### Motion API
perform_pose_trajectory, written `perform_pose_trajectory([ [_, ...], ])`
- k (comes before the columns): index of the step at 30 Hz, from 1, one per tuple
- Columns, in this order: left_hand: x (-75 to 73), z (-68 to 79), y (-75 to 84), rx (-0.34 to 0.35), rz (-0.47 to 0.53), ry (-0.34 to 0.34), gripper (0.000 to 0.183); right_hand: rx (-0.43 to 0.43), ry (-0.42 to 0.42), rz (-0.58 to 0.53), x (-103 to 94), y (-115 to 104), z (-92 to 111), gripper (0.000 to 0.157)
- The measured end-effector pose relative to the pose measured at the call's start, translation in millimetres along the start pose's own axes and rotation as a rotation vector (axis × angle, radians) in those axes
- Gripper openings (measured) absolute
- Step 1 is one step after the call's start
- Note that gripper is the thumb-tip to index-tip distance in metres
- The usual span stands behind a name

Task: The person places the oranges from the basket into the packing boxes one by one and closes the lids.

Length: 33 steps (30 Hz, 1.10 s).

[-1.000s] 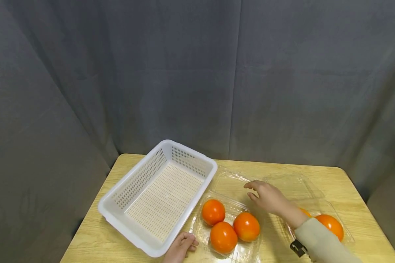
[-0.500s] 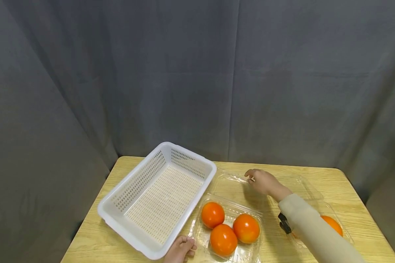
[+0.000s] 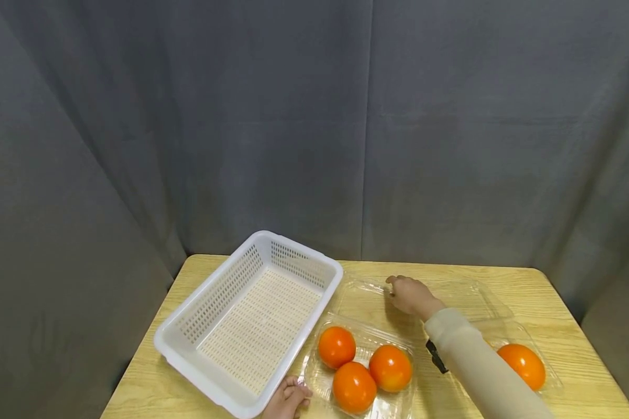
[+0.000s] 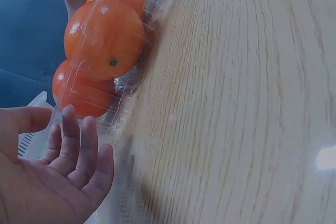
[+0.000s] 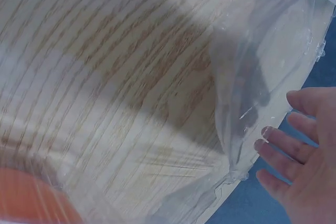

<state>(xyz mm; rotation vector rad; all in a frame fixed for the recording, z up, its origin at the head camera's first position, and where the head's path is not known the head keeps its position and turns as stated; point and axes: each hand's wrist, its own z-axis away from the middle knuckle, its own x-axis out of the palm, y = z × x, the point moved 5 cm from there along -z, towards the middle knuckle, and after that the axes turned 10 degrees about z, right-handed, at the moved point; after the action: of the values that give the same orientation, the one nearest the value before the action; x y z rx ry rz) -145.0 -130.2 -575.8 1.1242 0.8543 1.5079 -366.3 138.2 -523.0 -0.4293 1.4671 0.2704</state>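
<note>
Three glossy oranges [image 3: 354,387] sit in the base of a clear plastic clamshell container [image 3: 364,333], whose clear lid [image 3: 364,302] lies folded open behind it. My left hand [image 3: 287,398] is at the base's left edge, between it and the white basket. Its thumb and fingertips pinch that edge; in the left wrist view the left hand [image 4: 58,177] is palm up with bent fingers. My right hand [image 3: 411,295] reaches over the lid's far right side. In the right wrist view the right hand [image 5: 299,150] has nearly straight fingers beside the lid's edge, the thumb apart from them.
A white perforated plastic basket [image 3: 175,343] stands at the left on the wooden table [image 3: 131,398]. A second clear container [image 3: 547,372] at the right holds an orange [image 3: 524,365], partly behind my right sleeve. Its lid [image 3: 472,297] lies open behind it. A grey curtain [image 3: 272,128] hangs behind the table.
My right hand has moved back and slightly left, from above the right side of the base to the lid's far right edge. The left hand stays at the base's edge. The view has shifted slightly.
</note>
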Motion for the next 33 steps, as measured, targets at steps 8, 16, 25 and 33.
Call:
perform_pose_trajectory([
  [8, -1.7, 1.8, -0.5, 0.0, 0.002, -0.002, 0.011, -0.034, 0.084, 0.006, -7.5, 7.5, -7.5, 0.027],
  [16, -1.7, 1.4, -0.2, 0.009, -0.009, 0.03, 0.014, -0.072, 0.164, -0.034, -37.6, 14.0, -6.6, 0.023],
  [25, 0.6, 0.8, 1.4, 0.021, -0.052, 0.051, 0.015, -0.107, 0.215, -0.022, -59.5, 16.9, 4.3, 0.021],
  [33, 5.5, 1.0, 5.9, 0.045, -0.074, 0.023, 0.018, -0.061, 0.206, -0.026, -73.4, 21.7, 10.8, 0.02],
])
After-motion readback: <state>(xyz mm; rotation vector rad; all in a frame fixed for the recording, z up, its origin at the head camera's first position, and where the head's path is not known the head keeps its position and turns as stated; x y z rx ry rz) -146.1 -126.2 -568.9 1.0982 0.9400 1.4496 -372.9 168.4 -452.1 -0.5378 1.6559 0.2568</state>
